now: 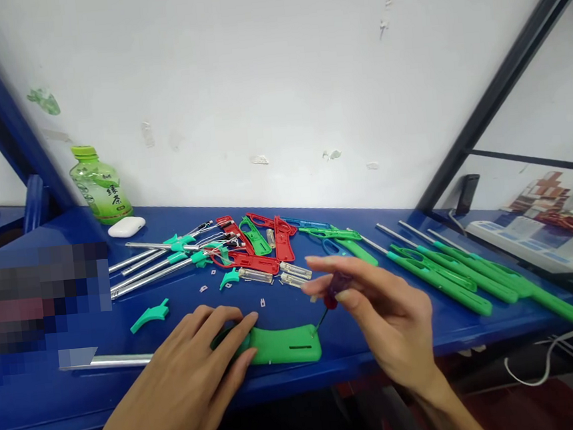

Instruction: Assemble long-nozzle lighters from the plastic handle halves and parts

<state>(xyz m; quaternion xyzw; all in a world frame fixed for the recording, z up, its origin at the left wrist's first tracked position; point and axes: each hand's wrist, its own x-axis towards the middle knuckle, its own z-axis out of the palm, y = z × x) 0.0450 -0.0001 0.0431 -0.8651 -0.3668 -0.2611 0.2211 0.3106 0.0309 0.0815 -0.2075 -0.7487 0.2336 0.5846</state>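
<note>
My left hand (198, 356) lies flat on a green plastic lighter body (282, 344) with a metal tube (113, 360) sticking out to the left, pressing it to the blue table (52, 403). My right hand (375, 314) pinches a small screwdriver (331, 298) with a dark red handle, whose thin tip touches the right end of the green body. Fingers of the right hand are curled around the handle.
Behind lie loose red and green lighter shells (259, 241), metal tubes (145, 271), small clips and a green trigger piece (149, 314). Assembled green lighters (473, 279) lie at the right. A green tea bottle (99, 184) and a white earbud case (126, 226) stand far left.
</note>
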